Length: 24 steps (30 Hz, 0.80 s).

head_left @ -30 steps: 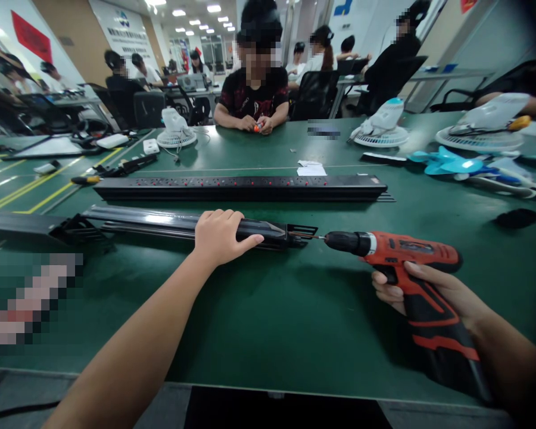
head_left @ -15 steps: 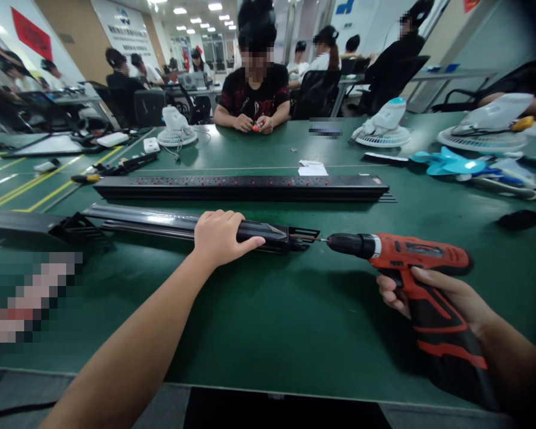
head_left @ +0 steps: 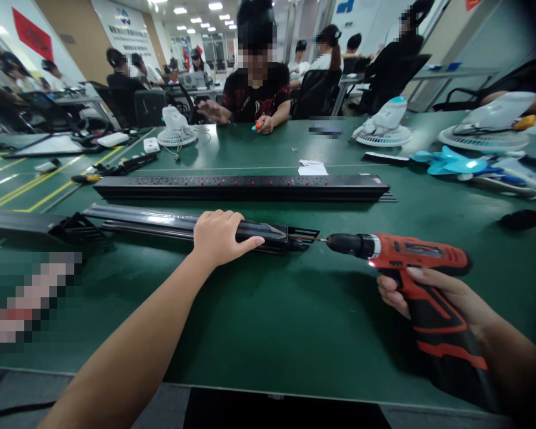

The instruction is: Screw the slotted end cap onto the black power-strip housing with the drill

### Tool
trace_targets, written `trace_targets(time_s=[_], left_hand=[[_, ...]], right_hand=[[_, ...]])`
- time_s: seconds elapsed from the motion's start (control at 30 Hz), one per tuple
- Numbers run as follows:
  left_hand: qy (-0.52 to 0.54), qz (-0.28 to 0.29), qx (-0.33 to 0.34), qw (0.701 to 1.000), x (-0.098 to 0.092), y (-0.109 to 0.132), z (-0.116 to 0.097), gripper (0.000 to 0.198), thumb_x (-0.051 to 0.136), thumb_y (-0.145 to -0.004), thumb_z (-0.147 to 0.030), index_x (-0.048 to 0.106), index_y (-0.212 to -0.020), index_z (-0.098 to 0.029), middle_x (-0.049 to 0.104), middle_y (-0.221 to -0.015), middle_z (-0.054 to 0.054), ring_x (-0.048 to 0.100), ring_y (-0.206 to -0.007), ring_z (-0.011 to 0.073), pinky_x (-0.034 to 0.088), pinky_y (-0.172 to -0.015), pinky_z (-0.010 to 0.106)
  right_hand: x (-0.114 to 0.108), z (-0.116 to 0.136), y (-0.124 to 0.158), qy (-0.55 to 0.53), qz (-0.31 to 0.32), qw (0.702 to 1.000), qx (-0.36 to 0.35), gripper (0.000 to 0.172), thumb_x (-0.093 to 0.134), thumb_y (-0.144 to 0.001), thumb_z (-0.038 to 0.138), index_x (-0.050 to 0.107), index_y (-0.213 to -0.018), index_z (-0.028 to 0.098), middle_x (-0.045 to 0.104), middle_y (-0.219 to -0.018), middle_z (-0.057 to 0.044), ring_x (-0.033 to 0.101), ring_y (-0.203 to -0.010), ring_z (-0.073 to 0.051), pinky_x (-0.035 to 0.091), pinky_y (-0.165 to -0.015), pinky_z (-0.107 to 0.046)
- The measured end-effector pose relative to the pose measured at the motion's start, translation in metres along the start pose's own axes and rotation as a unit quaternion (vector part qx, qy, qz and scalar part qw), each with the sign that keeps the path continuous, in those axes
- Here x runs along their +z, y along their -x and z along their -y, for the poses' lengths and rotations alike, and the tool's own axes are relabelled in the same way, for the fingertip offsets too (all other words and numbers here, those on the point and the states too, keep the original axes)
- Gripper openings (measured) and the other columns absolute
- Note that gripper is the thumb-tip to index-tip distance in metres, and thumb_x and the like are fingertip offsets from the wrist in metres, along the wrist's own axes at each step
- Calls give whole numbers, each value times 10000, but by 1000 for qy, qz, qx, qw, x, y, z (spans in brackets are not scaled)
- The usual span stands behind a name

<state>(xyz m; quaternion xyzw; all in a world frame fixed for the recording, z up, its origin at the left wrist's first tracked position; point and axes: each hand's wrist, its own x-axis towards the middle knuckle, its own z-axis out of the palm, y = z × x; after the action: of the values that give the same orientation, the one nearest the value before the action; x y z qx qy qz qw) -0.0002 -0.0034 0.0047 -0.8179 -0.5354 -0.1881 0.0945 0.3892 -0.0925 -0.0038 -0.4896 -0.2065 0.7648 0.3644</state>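
My left hand (head_left: 221, 236) is closed over the top of a long black power strip housing (head_left: 161, 221) that lies across the green table (head_left: 272, 322), near its right end. My right hand (head_left: 433, 295) grips the handle of a red and black cordless drill (head_left: 411, 262). The drill lies level, and its bit points left into the bracket at the housing's right end (head_left: 301, 236). A small red light glows below the drill's chuck.
A second long black power strip (head_left: 241, 187) lies parallel behind the first. Small white desk fans (head_left: 175, 130) (head_left: 382, 128), blue fan blades (head_left: 451, 164) and paper slips (head_left: 311, 167) lie further back. A person in a black shirt (head_left: 256, 95) sits across the table; other people work at desks behind.
The drill has shifted slightly right and a red light now glows under its chuck. The person opposite has raised one hand off the table. My left hand has stayed put.
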Motion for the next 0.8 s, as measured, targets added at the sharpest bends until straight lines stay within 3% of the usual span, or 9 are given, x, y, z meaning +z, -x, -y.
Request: trace_targets(time_s=[0.3, 0.63, 0.8], left_hand=[[-8, 4, -3, 1000, -1, 0, 0, 702, 456, -904, -858, 742, -998, -223, 786, -953, 100, 704, -912, 327, 483, -898, 479], [-6, -1, -2, 1000, 0, 0, -1, 675, 468, -901, -855, 740, -996, -244, 782, -941, 90, 696, -901, 318, 484, -883, 471], [-2, 6, -3, 1000, -1, 0, 0, 687, 465, -904, -856, 740, -996, -233, 774, -932, 96, 695, -905, 323, 481, -882, 472]], right_hand=[[3, 1, 1, -10, -13, 1000, 5, 347, 659, -445, 370, 608, -753, 220, 633, -655, -22, 580, -556, -151, 551, -484, -191], [0, 2, 0, -5, 29, 1000, 1, 343, 642, -488, 389, 603, -775, 204, 630, -659, -50, 596, -590, -171, 551, -510, -187], [3, 2, 1, -7, 18, 1000, -9, 350, 647, -478, 384, 602, -777, 209, 635, -676, -47, 591, -570, -163, 549, -484, -185]])
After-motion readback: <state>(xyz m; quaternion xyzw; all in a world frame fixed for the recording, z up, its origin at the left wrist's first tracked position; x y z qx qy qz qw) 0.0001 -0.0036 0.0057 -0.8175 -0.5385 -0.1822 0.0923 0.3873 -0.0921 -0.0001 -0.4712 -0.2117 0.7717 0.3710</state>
